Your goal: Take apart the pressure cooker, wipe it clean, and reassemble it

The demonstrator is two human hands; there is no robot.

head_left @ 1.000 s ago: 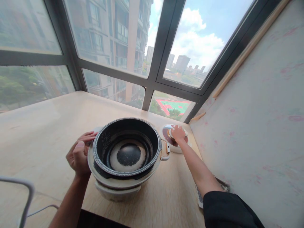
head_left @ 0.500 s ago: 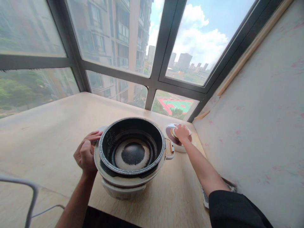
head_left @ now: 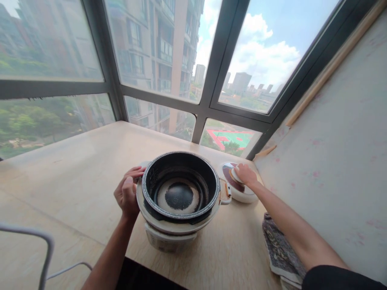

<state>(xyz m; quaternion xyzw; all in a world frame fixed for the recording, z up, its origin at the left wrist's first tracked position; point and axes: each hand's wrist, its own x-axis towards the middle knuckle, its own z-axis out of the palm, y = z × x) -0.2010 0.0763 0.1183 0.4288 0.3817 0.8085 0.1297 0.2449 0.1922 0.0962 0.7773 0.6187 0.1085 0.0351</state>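
A white rice cooker (head_left: 172,240) stands on the pale sill, with its black inner pot (head_left: 180,194) seated in it, bare inside and worn at the bottom. At the cooker's left side, my left hand (head_left: 130,192) has its fingers curled at the handle, which it mostly covers. Off to the right, my right hand (head_left: 246,175) grips the knob of a round, white-rimmed lid (head_left: 242,196) with a shiny brown middle. The lid looks tilted; whether all its rim touches the sill I cannot tell.
A folded grey patterned cloth (head_left: 281,249) lies under my right forearm, beside the wall (head_left: 332,177). Window frames (head_left: 202,106) border the sill (head_left: 75,161) at the back. A white bent tube or cord (head_left: 48,249) rises at the lower left.
The view has swung left, so everything sits further right. The lid in my right hand appears more tilted, showing more of its white near side. My left hand stays at the cooker.
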